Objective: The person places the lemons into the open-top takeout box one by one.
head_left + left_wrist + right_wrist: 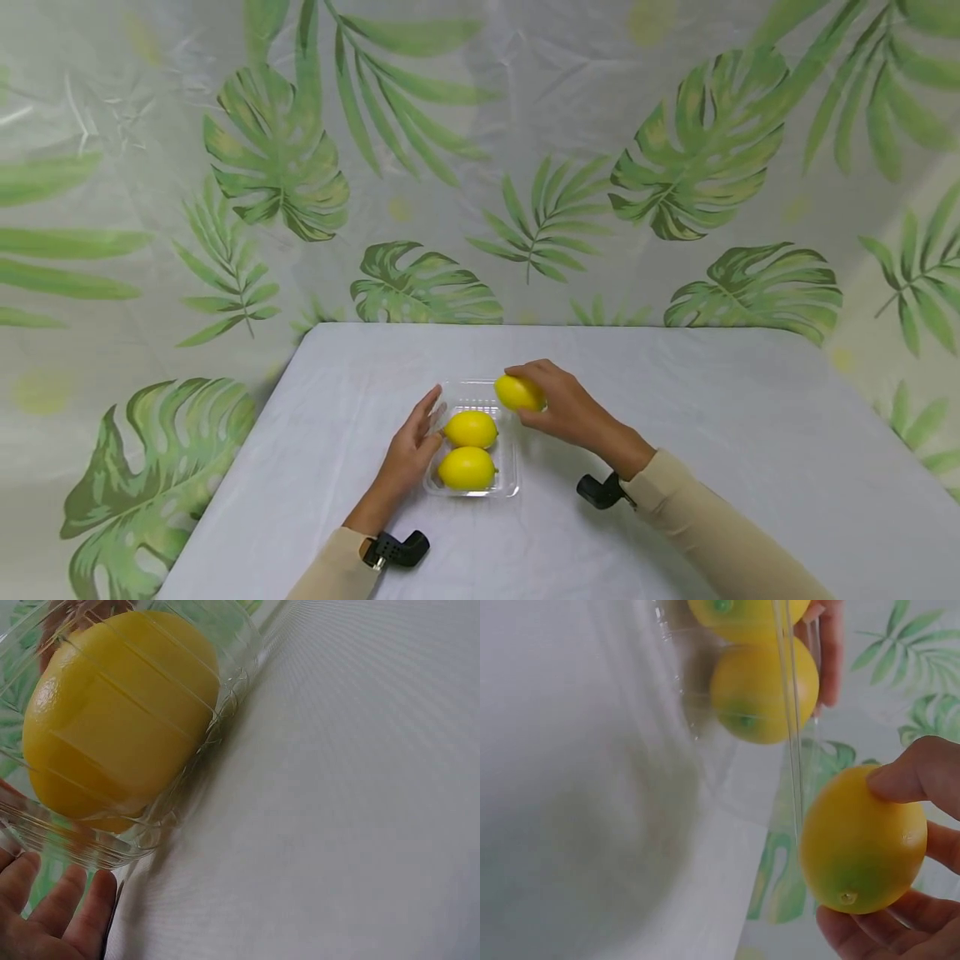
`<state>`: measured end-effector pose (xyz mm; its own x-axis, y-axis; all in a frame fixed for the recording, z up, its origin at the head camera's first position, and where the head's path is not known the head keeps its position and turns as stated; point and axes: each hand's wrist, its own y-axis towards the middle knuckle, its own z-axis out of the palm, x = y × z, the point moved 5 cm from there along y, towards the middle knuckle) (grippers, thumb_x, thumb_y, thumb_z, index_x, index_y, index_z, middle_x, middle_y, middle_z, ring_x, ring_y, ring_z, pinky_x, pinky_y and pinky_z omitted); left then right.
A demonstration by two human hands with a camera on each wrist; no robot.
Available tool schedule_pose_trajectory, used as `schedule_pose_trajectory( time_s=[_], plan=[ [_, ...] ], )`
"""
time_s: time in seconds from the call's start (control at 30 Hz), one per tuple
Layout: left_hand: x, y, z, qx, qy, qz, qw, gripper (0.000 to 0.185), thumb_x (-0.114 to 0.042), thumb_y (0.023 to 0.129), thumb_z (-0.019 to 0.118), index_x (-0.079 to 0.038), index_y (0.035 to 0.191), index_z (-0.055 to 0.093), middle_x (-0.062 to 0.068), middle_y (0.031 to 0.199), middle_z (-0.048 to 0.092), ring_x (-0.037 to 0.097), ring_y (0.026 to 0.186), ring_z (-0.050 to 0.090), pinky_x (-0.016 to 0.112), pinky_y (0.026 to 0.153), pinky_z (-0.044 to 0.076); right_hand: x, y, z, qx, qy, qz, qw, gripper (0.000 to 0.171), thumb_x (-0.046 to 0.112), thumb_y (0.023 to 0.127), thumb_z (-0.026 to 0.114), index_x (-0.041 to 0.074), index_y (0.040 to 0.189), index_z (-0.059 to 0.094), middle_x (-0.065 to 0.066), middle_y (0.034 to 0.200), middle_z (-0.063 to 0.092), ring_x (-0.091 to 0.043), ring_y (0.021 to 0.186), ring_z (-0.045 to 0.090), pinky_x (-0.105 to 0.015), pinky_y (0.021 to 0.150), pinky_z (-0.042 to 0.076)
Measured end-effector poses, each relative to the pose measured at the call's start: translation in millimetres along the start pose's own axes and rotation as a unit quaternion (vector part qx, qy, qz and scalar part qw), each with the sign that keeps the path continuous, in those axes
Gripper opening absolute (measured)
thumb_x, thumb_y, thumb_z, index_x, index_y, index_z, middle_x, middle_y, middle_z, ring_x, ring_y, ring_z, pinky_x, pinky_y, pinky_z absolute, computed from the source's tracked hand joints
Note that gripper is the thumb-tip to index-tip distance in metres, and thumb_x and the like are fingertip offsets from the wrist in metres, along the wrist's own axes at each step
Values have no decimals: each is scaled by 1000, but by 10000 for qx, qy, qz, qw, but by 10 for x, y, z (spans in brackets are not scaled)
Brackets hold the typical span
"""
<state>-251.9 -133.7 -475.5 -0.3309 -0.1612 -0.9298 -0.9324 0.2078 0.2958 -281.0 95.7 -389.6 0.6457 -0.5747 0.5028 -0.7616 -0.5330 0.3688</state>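
A clear plastic container (512,479) lies on the white-covered table, with two yellow lemons inside: a nearer lemon (467,468) and another lemon (471,430) just behind it. My left hand (411,450) holds the container's left side, fingers along the outer wall and thumb at the rim. In the left wrist view, fingertips (94,907) show against the ridged wall. My right hand (562,404) grips a third lemon (862,840) between thumb and fingers, above the container's far right corner. That lemon's stem end, tinged green, shows in the right wrist view.
A white cloth (675,392) covers the table, whose back edge meets a hanging sheet (555,100) printed with green leaves. Each wrist wears a black camera, the left camera (401,548) and the right camera (600,492).
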Motion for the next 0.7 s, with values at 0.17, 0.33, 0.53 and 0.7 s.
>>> schedule_pose_trajectory(
  time_s=[0.17, 0.33, 0.53, 0.7],
  plan=[
    [101, 7, 33, -22, 117, -71, 9999, 65, 1, 94, 46, -17, 153, 26, 1, 158, 26, 26, 139, 36, 42, 112, 28, 42, 55, 69, 136, 142, -27, 9998, 49, 10, 81, 68, 8, 129, 59, -8, 120, 58, -17, 97, 56, -33, 84, 53],
    [-18, -19, 62, -36, 211, -259, 9994, 64, 2, 94, 45, -13, 153, 26, 1, 157, 26, 27, 139, 36, 41, 112, 28, 74, 82, 123, 237, 159, -38, 9996, 49, 9, 82, 69, 9, 130, 59, -8, 122, 58, -18, 100, 56, -33, 88, 53],
    [-242, -29, 69, 11, 200, -366, 9991, 63, 5, 94, 44, -9, 153, 25, 10, 158, 24, 34, 139, 34, 47, 112, 26, 90, 135, 188, 250, 126, -248, 9993, 50, 10, 82, 70, 9, 130, 58, -10, 122, 58, -21, 103, 57, -36, 89, 53],
    [-42, 26, 103, -34, 286, -349, 9990, 64, 3, 95, 45, -14, 153, 25, 5, 158, 26, 30, 138, 36, 46, 112, 28, 69, 160, 232, 353, 116, -178, 9991, 50, 11, 82, 71, 9, 131, 58, -10, 122, 57, -21, 104, 57, -38, 91, 52]
  ],
)
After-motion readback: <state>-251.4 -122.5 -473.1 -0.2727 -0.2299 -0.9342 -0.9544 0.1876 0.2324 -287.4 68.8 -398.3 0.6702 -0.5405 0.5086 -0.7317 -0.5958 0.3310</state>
